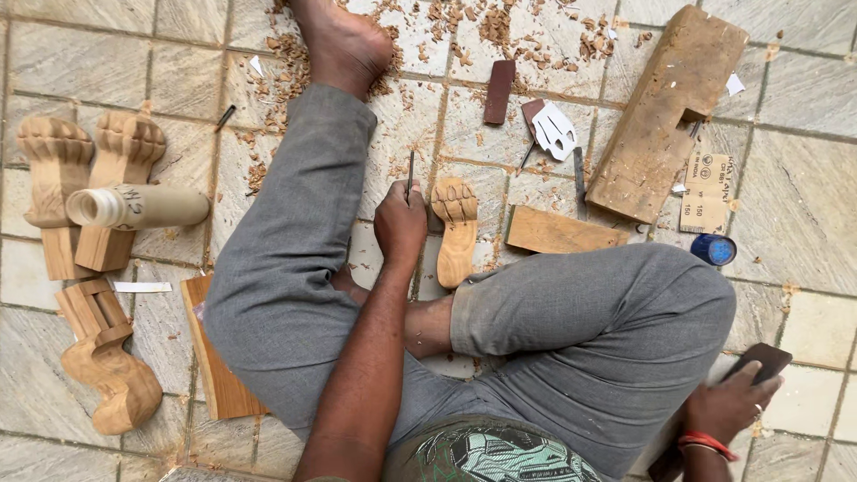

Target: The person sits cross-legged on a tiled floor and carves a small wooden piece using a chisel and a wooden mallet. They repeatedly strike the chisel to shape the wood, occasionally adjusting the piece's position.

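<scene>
I sit on a stone-tiled floor (803, 205) with my legs in grey trousers folded in front of me. My left hand (399, 225) is shut on a thin metal chisel (411, 171) that points away from me. Just right of that hand, a small carved wooden paw-foot piece (456, 230) lies on the floor between my legs, close to the knuckles. My right hand (728, 406), with a red band at the wrist, is low by my right knee. It grips a dark flat rectangular object (761, 360).
Carved wooden legs (55, 170) (125, 152) (103, 361) and a paper roll (138, 206) lie at left, a board (214, 366) under my thigh. Ahead are a big notched wood block (665, 116), a small plank (558, 232), sandpaper (705, 192), a blue lid (712, 250) and wood shavings (500, 27).
</scene>
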